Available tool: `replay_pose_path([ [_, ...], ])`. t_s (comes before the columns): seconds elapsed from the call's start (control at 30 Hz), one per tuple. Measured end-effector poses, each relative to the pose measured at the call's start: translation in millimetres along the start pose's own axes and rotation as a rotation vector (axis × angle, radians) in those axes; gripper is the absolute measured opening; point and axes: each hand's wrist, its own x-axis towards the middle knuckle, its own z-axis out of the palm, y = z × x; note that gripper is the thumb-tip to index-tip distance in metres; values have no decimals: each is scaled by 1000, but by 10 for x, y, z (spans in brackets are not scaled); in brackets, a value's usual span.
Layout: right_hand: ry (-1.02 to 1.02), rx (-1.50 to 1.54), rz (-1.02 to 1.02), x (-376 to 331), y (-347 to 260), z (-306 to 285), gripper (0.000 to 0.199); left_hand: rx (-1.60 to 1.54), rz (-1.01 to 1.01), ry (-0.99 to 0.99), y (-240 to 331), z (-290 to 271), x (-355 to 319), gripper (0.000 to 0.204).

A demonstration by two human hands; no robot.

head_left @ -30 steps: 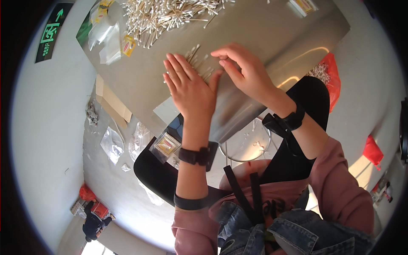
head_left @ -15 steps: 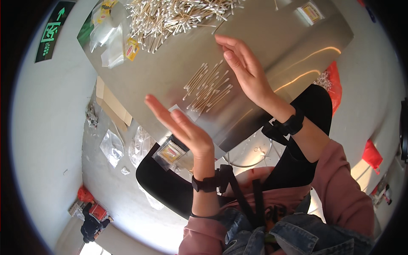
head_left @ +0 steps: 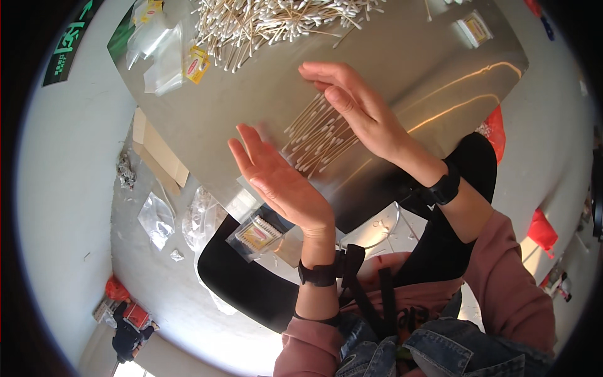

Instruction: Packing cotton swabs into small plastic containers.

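A loose bundle of cotton swabs (head_left: 317, 137) lies on the metal tabletop (head_left: 207, 125), its sticks slanting much the same way. My left hand (head_left: 282, 182) is at the near left side of the bundle, fingers stretched out and nothing held. On the other side, my right hand (head_left: 361, 110) is held edge-down with straight fingers, hiding the swabs' far right ends. Whether either palm touches the sticks I cannot tell. Below my left hand, a clear bag of packed cotton swabs (head_left: 256, 235) with a yellow label rests by my thigh, beside the table edge.
A big heap of cotton swabs (head_left: 270, 25) covers the table's far side. Clear plastic bags (head_left: 166, 63) and yellow cards (head_left: 197, 64) lie at far left. Another packed bag (head_left: 475, 29) is at far right. Cardboard (head_left: 157, 151) and plastic litter the floor. A person (head_left: 129, 333) sits far off, lower left.
Both hands have come closer together around the swabs. The loose swabs now lie more tightly gathered and more evenly lined up. The view has shifted slightly.
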Motion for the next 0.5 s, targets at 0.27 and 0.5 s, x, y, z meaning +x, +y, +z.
replay_pose_path([
  [0.27,-6,13,7,-73,-38,62,37,-9,2,-26,-36,93,60,77],
  [0.5,59,75,38,-120,-70,-11,34,-11,16,51,7,79,71,57],
])
